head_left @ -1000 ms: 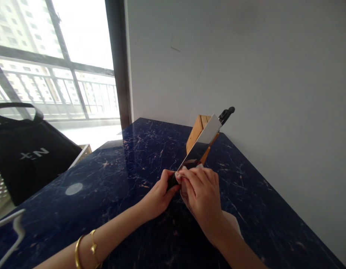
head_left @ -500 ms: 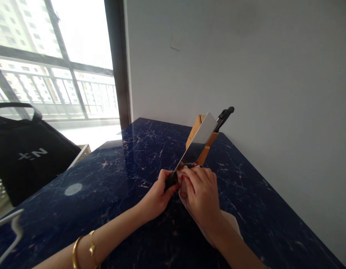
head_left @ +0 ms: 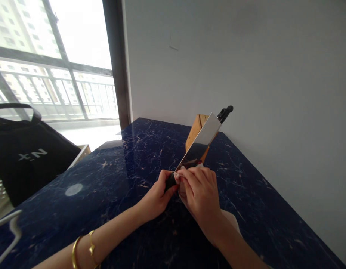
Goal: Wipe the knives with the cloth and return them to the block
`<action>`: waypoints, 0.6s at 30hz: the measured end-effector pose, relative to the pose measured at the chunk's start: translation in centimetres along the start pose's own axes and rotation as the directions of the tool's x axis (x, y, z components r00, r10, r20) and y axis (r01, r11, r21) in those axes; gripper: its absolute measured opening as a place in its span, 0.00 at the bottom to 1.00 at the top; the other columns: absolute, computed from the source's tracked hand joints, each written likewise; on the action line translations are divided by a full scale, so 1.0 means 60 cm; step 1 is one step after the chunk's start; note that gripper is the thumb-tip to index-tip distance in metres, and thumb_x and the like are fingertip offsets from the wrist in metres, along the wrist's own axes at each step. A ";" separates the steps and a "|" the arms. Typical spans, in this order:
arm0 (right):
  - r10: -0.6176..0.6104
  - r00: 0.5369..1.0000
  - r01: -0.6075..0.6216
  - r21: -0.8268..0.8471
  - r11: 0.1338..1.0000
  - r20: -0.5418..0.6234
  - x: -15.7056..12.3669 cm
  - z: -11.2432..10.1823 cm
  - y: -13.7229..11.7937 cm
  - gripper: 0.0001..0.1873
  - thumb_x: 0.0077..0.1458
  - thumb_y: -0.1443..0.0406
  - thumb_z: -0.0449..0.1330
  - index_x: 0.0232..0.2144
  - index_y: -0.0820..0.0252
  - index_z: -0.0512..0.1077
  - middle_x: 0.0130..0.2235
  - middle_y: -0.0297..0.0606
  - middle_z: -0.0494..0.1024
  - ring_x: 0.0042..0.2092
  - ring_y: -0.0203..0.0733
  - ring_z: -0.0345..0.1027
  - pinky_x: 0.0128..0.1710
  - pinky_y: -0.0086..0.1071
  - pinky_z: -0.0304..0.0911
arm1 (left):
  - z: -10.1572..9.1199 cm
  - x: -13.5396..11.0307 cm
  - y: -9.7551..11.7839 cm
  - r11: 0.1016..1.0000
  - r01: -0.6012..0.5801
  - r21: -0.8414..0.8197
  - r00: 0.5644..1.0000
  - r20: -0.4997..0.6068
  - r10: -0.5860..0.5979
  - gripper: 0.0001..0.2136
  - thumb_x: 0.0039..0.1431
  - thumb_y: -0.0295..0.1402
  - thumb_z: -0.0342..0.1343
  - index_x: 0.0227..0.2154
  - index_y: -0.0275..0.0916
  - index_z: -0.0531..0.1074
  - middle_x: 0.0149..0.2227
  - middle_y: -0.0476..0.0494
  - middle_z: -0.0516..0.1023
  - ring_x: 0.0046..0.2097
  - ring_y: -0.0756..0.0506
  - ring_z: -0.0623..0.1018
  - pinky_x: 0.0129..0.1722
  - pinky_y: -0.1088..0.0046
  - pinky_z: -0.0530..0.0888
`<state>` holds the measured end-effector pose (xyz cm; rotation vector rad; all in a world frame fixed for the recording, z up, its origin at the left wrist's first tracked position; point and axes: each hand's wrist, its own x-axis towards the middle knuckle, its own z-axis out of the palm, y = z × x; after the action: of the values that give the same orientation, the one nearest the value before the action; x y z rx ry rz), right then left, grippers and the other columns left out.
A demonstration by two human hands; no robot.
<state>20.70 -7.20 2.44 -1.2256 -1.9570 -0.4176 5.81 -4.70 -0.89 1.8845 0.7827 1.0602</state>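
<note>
My left hand (head_left: 156, 196) is wrapped round the black handle of a cleaver (head_left: 204, 131), whose broad shiny blade points up and away to the right. A pale cloth (head_left: 231, 221) is bunched in my right hand (head_left: 202, 192), whose fingers press it at the base of the blade by the handle. The cloth hangs down under my right wrist. Behind the blade stands a wooden knife block (head_left: 194, 130), partly hidden by it. Black knife handles (head_left: 225, 113) stick up from the block.
The dark blue marbled table (head_left: 111, 201) meets a grey wall (head_left: 246, 74) at the right. A round pale spot (head_left: 74, 189) shows on its left part. Beyond the left edge hangs a black bag (head_left: 33, 157). A white curved bar (head_left: 14, 228) shows at lower left.
The cleaver's blade has turned slightly, showing more of its face and covering more of the knife block. My right hand with the cloth has shifted a little at the blade's base.
</note>
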 end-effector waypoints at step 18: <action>0.160 0.980 -0.147 -0.111 0.983 0.120 -0.005 0.011 0.027 0.06 0.53 0.69 0.51 0.32 0.58 0.68 0.33 0.37 0.71 0.37 0.44 0.59 0.39 0.38 0.50 | -0.001 -0.002 -0.015 0.984 0.089 -0.152 0.993 -0.064 -0.100 0.05 0.60 0.35 0.46 0.34 0.40 0.57 0.24 0.55 0.62 0.26 0.53 0.63 0.26 0.79 0.62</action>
<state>21.87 -6.21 1.61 -1.4906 -1.9509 -0.3710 5.59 -4.36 -1.71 1.6755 0.8034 1.1008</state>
